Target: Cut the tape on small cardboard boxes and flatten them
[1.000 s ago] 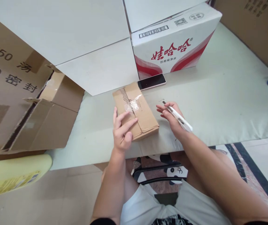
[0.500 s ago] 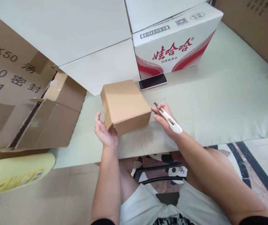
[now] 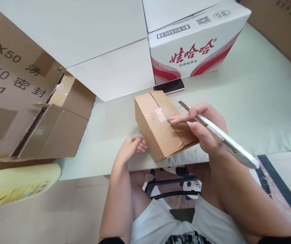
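A small brown cardboard box (image 3: 158,135) rests tilted on the covered table, its seam and clear tape (image 3: 159,114) facing up. My right hand (image 3: 206,125) holds a white utility knife (image 3: 227,144), blade pointing away from me to the upper left. The right index finger touches the box along its seam, while the thumb is near its right edge. Beside the box's left side is my left hand (image 3: 131,147), loosely curled, with nothing visible in it. Its fingertips are close to the cardboard; contact is hard to make out.
A phone (image 3: 169,85) lies behind the box, before a white-and-red water carton (image 3: 193,61). Large white boxes (image 3: 115,71) stand at the back. Left are brown cartons (image 3: 56,132) and a pale yellow bottle (image 3: 23,183). The table cover's (image 3: 252,112) front edge is near my knees.
The box was turned over, showing a plain face, then turned back with its taped seam up. My left hand let go of it. My right hand, still with the knife, moved onto the box.
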Demonstrator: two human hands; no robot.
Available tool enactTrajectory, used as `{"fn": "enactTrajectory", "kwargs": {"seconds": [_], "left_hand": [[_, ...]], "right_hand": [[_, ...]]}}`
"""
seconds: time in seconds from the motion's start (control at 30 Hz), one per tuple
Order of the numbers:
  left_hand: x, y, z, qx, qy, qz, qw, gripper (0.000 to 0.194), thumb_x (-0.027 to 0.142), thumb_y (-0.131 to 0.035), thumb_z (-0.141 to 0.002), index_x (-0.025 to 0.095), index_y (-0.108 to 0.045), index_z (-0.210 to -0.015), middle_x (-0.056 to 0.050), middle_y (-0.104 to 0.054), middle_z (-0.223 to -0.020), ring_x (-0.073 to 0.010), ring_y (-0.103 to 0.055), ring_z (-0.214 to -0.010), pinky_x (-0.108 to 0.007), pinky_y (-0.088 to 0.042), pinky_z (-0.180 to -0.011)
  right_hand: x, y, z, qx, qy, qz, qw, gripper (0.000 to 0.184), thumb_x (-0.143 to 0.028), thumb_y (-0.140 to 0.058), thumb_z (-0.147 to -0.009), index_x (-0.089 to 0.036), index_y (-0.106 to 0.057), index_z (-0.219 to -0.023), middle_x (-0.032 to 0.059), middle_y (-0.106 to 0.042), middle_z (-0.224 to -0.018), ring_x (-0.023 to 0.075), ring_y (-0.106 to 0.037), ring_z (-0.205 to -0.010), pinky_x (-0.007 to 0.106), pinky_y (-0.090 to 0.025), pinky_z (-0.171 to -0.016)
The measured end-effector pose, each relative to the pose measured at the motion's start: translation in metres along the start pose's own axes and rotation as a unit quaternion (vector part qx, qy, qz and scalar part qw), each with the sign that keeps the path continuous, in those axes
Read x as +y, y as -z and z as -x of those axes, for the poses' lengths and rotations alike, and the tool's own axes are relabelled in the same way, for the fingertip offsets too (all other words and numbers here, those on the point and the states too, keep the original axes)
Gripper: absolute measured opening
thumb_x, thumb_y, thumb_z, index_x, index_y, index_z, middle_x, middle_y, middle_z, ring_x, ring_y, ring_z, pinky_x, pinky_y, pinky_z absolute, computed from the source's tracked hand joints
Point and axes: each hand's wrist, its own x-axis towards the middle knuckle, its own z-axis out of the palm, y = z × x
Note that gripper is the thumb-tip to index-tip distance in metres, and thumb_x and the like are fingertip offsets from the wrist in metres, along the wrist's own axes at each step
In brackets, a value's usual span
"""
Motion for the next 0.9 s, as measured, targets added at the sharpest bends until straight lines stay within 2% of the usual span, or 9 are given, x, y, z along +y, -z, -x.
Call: {"fn": "enactTrajectory", "kwargs": {"seconds": [0.07, 0.17, 0.23, 0.33, 0.43, 0.5, 0.57, 0.7, 0.9], "left_hand": [[0.001, -0.001, -0.006, 0.121, -0.078, 0.016, 0.990, 0.038, 0.058, -0.066, -0.084, 0.020, -0.065, -0.081, -0.007, -0.073, -0.081, -0.0217, -0.073, -0.078, -0.027, -0.051, -0.061], [0.006, -0.007, -0.005, 0.244, -0.283, 0.054, 0.926, 0.047, 0.066, -0.063, -0.086, 0.025, -0.064, -0.110, -0.011, -0.070, -0.123, -0.0280, -0.065, -0.124, -0.036, -0.056, -0.089], [0.011, -0.016, 0.002, 0.217, -0.409, 0.038, 0.886, 0.054, 0.068, -0.061, -0.088, 0.028, -0.062, -0.125, -0.012, -0.061, -0.143, -0.0323, -0.052, -0.143, -0.045, -0.053, -0.106], [0.017, -0.032, 0.012, 0.131, -0.508, -0.079, 0.848, 0.047, 0.065, -0.053, -0.097, 0.031, -0.067, -0.127, -0.008, -0.059, -0.147, -0.0323, -0.044, -0.151, -0.054, -0.033, -0.127], [0.021, -0.045, 0.019, 0.102, -0.531, -0.165, 0.825, 0.040, 0.056, -0.048, -0.101, 0.029, -0.071, -0.122, -0.007, -0.064, -0.136, -0.0302, -0.054, -0.141, -0.060, -0.017, -0.134], [0.021, -0.050, 0.021, 0.116, -0.529, -0.170, 0.823, 0.041, 0.054, -0.045, -0.102, 0.028, -0.070, -0.120, -0.007, -0.065, -0.131, -0.0291, -0.059, -0.134, -0.062, -0.015, -0.134], [0.020, -0.052, 0.022, 0.130, -0.526, -0.172, 0.823, 0.043, 0.056, -0.043, -0.102, 0.027, -0.070, -0.119, -0.007, -0.066, -0.128, -0.0290, -0.061, -0.131, -0.062, -0.015, -0.134], [0.017, -0.052, 0.023, 0.134, -0.536, -0.187, 0.813, 0.045, 0.056, -0.041, -0.102, 0.026, -0.069, -0.122, -0.008, -0.066, -0.128, -0.0302, -0.063, -0.129, -0.064, -0.017, -0.132], [0.016, -0.054, 0.026, 0.126, -0.565, -0.178, 0.796, 0.038, 0.045, -0.042, -0.103, 0.027, -0.067, -0.125, -0.007, -0.064, -0.129, -0.0276, -0.064, -0.126, -0.065, -0.019, -0.133]], "right_hand": [[-0.002, -0.001, 0.001, 0.032, -0.017, 0.007, 0.999, 0.026, -0.054, -0.064, -0.096, -0.029, -0.057, -0.097, 0.0007, -0.080, -0.088, 0.0252, -0.078, -0.091, 0.047, -0.061, -0.092], [-0.005, -0.004, 0.000, 0.024, -0.055, -0.017, 0.998, 0.029, -0.057, -0.060, -0.098, -0.029, -0.057, -0.103, -0.0001, -0.078, -0.083, 0.0213, -0.075, -0.079, 0.039, -0.061, -0.076], [-0.009, -0.009, -0.001, -0.055, -0.078, -0.018, 0.995, 0.029, -0.055, -0.059, -0.098, -0.028, -0.058, -0.105, 0.0002, -0.078, -0.085, 0.0194, -0.074, -0.078, 0.034, -0.059, -0.071], [-0.017, -0.017, -0.003, -0.175, -0.105, 0.003, 0.979, 0.028, -0.053, -0.059, -0.097, -0.027, -0.058, -0.109, -0.0021, -0.073, -0.078, 0.0163, -0.069, -0.070, 0.030, -0.054, -0.065], [-0.020, -0.027, -0.005, -0.113, -0.139, 0.030, 0.983, 0.030, -0.054, -0.054, -0.097, -0.027, -0.057, -0.110, -0.0031, -0.066, -0.072, 0.0158, -0.063, -0.064, 0.029, -0.047, -0.056], [-0.017, -0.032, -0.007, -0.037, -0.154, 0.067, 0.985, 0.025, -0.050, -0.055, -0.095, -0.027, -0.059, -0.104, -0.0016, -0.067, -0.075, 0.0167, -0.062, -0.066, 0.029, -0.043, -0.055], [-0.014, -0.035, -0.010, -0.003, -0.152, 0.109, 0.982, 0.017, -0.042, -0.058, -0.092, -0.026, -0.061, -0.095, -0.0011, -0.068, -0.075, 0.0171, -0.062, -0.067, 0.030, -0.043, -0.056], [-0.012, -0.037, -0.012, -0.005, -0.136, 0.170, 0.976, 0.008, -0.032, -0.063, -0.084, -0.026, -0.067, -0.087, -0.0010, -0.074, -0.075, 0.0194, -0.066, -0.069, 0.033, -0.048, -0.062], [-0.011, -0.042, -0.013, -0.025, -0.125, 0.232, 0.964, 0.012, -0.036, -0.063, -0.088, -0.027, -0.070, -0.093, -0.0005, -0.078, -0.080, 0.0214, -0.070, -0.071, 0.034, -0.048, -0.064]]}}
